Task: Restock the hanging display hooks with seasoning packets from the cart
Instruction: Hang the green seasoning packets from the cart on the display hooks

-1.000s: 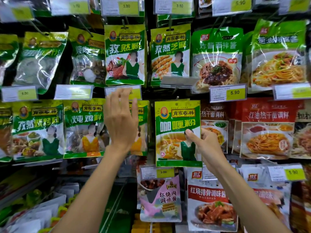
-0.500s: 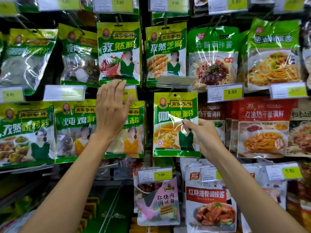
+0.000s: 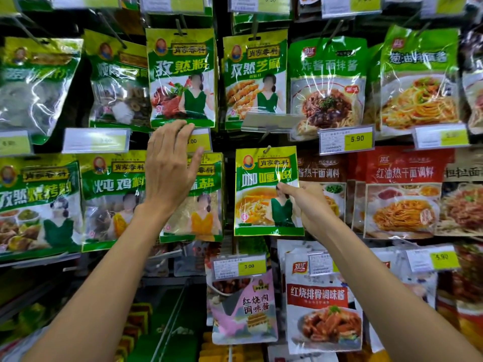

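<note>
My right hand (image 3: pixel 308 202) pinches the right edge of a green and yellow curry powder packet (image 3: pixel 264 194), thumb on its front. The packet's top hole sits at the tip of a metal hook (image 3: pixel 267 148) under a tilted clear price tag holder (image 3: pixel 271 122). My left hand (image 3: pixel 170 168) is raised with straight fingers, fingertips on the price tag (image 3: pixel 200 139) of the neighbouring hook, in front of a green packet (image 3: pixel 193 205). The cart is out of view.
Rows of green seasoning packets hang left and above, such as the cumin packet (image 3: pixel 181 77). Red noodle sauce packets (image 3: pixel 402 192) hang to the right. A pink packet (image 3: pixel 244 307) and a white rib sauce packet (image 3: pixel 322 301) hang below. Shelving shows at lower left.
My right hand has lifted the curry packet upward, bringing its hole to the hook tip. My left hand rose slightly, its fingertips now on the price tag.
</note>
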{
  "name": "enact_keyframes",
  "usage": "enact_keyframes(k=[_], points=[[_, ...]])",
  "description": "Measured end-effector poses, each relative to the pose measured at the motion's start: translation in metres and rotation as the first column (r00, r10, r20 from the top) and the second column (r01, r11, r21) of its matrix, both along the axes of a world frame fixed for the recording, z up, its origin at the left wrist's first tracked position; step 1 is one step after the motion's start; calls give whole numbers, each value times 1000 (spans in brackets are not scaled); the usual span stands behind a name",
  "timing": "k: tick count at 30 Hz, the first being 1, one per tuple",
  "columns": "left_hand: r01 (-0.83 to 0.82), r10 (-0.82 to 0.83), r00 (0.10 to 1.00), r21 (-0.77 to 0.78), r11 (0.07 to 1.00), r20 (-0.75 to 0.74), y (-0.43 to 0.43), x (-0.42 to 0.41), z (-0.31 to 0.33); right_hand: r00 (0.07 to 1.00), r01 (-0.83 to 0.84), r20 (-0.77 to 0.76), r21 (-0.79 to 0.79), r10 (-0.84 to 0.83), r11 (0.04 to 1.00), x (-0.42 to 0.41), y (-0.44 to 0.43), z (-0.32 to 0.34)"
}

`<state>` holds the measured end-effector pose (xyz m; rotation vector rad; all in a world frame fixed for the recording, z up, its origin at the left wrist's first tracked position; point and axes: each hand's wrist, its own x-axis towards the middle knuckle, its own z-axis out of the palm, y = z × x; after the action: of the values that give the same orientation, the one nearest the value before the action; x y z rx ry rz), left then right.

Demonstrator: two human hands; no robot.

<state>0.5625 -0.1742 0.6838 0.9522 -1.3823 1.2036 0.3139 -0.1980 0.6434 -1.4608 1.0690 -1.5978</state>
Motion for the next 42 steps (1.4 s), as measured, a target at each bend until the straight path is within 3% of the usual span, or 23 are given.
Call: enact_keyframes(k=[13, 20, 23, 26, 29, 33, 37, 42], points=[[-5, 5, 1000, 4, 1000, 25, -1, 2, 2, 916, 343, -233, 35, -326, 939, 25, -54, 8], [10, -10, 1000, 10, 1000, -5, 12, -5, -2, 917, 327, -212, -85, -337, 941, 3, -30, -4], [80, -79, 997, -34, 996, 25, 25, -29, -23, 902, 332, -217, -205, -373, 921, -25, 8, -19], [277, -279, 960, 124, 953, -7, 40, -78, -69, 901, 290, -253, -249, -351, 924, -67, 54, -53], [560, -513, 828, 383, 735, -227, 58, -148, -126, 876, 358, -265, -201, -403, 912, -117, 103, -105], [788, -625, 584, 547, 283, -518, 87, -251, -211, 827, 512, -245, -47, -507, 858, -187, 176, -189], [767, -558, 470, 629, -125, -684, 119, -343, -302, 730, 674, -301, 165, -614, 720, -249, 248, -277], [568, -500, 508, 709, -418, -701, 145, -432, -409, 541, 825, -368, 407, -756, 392, -304, 331, -381]])
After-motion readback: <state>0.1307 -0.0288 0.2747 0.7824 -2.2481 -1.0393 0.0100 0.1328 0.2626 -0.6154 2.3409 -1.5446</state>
